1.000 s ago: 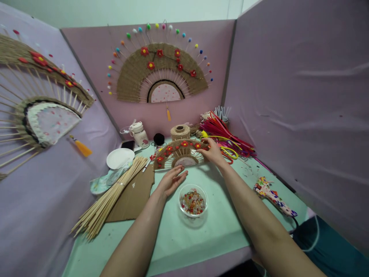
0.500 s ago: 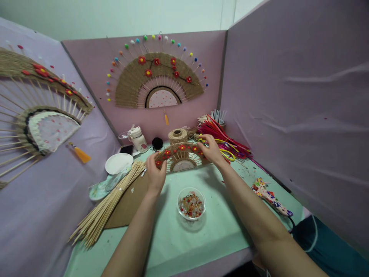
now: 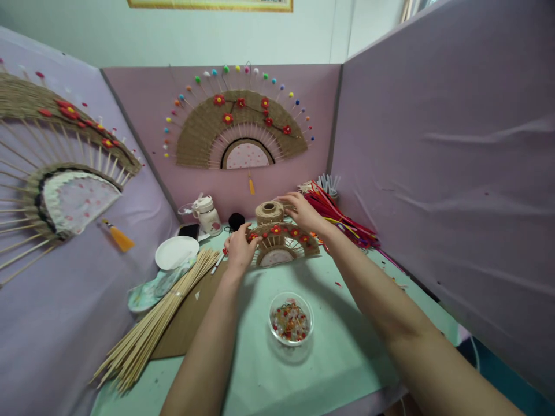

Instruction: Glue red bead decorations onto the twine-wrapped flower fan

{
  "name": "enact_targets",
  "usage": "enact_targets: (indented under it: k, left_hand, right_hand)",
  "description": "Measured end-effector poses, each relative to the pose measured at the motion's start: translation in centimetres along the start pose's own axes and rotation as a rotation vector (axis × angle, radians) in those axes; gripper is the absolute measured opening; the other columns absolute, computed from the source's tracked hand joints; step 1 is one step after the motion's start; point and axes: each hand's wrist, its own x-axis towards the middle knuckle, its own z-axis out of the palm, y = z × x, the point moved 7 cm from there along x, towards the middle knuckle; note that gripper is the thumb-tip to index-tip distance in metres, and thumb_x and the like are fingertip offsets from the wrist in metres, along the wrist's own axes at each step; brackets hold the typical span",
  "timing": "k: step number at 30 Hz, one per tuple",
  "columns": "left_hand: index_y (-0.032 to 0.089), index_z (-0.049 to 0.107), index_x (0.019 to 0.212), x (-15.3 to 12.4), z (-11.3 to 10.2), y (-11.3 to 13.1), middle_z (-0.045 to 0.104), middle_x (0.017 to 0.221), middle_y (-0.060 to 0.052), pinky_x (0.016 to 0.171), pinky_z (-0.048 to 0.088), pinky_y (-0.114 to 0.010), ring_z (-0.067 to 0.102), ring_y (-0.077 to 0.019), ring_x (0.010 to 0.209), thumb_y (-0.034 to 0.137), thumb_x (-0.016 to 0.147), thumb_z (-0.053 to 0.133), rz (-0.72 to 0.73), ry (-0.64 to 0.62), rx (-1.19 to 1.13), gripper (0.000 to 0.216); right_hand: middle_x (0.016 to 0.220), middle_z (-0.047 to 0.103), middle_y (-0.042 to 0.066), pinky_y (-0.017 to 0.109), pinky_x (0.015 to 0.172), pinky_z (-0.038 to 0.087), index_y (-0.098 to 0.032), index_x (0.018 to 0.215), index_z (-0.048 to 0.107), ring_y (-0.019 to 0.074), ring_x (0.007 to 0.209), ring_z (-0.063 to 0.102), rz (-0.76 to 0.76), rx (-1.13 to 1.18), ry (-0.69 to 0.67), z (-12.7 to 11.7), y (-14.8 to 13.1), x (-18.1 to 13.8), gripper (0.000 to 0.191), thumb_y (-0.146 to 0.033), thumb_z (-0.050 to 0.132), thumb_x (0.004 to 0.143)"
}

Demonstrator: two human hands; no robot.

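At the far middle of the surface (image 3: 338, 346), I am watching the left hand (image 3: 237, 249), its grip pinching the left end of the small fan (image 3: 284, 244), which is standing on its straight edge just in front of the twine spool (image 3: 269, 212). The right hand (image 3: 304, 211), its grip lying open and holding nothing, is reaching over the spool. Holding by one end is risking a topple, and the forearms are risking a knock to the bead bowl (image 3: 290, 319).

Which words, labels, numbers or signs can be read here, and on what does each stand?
No text is readable here.
The framed strip on the wall, top edge: cut off, nothing legible.
The white bottle: any print too blurred to read.
The small fan in the left hand: flowers only, no words.
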Motion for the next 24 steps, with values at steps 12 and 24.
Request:
enact_targets:
  k: [12, 24]
  left_hand:
    - [0.026, 0.073, 0.080, 0.1, 0.0, 0.4, 0.068, 0.078, -0.007, 0.107, 0.021, -0.047, 0.054, -0.0321, 0.102, 0.018, 0.059, 0.081, 0.014, -0.060, 0.018, 0.024]
    - [0.020, 0.066, 0.079, -0.3, 1.1, 1.4, 0.067, 0.076, -0.001, 0.068, 0.037, -0.025, 0.055, -0.0172, 0.073, 0.026, 0.076, 0.061, 0.106, -0.290, 0.322, 0.008]
  right_hand:
    - [0.111, 0.065, 0.011, 0.042, 0.094, 0.045, -0.019, 0.108, 0.063, 0.0239, 0.107, 0.059, 0.170, 0.086, 0.173, 0.3, 2.6, -3.5, 0.028, -0.032, 0.049, 0.088]
    - [0.105, 0.070, 0.009, 0.037, 0.090, 0.048, -0.018, 0.105, 0.066, 0.0212, 0.098, 0.064, 0.170, 0.116, 0.033, -0.1, 2.3, -2.8, 0.025, -0.031, 0.055, 0.086]
